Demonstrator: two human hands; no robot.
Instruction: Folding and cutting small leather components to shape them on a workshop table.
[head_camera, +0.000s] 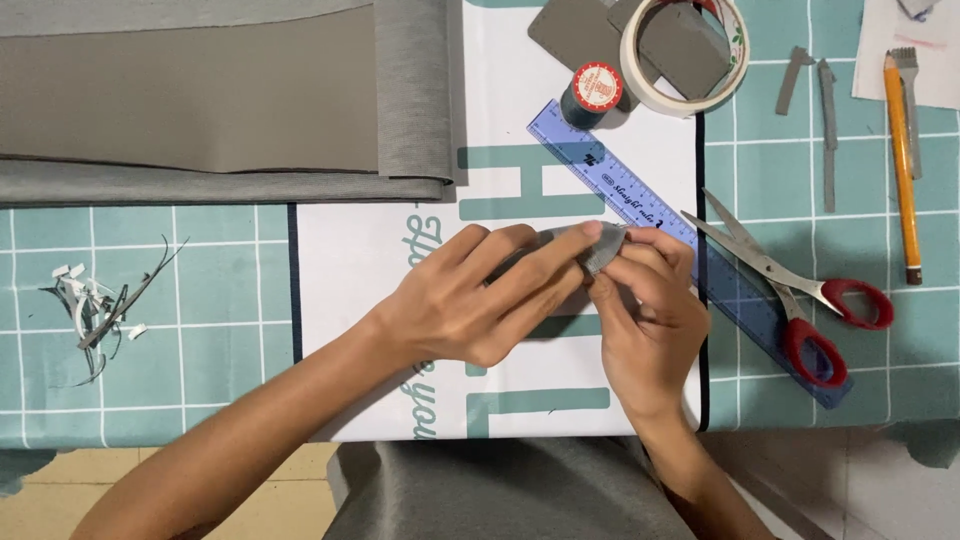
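Observation:
Both my hands meet over the white middle panel of the table cover. My left hand (480, 295) and my right hand (648, 320) pinch one small grey piece of fabric (603, 250) between their fingertips. The piece is mostly hidden by my fingers. A blue transparent ruler (620, 190) lies diagonally just beyond my right hand, partly under it. Red-handled scissors (790, 285) rest to the right, lying shut across the ruler's lower end.
A large folded grey fabric sheet (220, 100) fills the top left. A spool of dark thread (592, 93), a tape roll (690, 50) over grey cut pieces, grey strips (828, 130), a yellow pencil (902, 160) and offcut scraps (95, 310) lie around.

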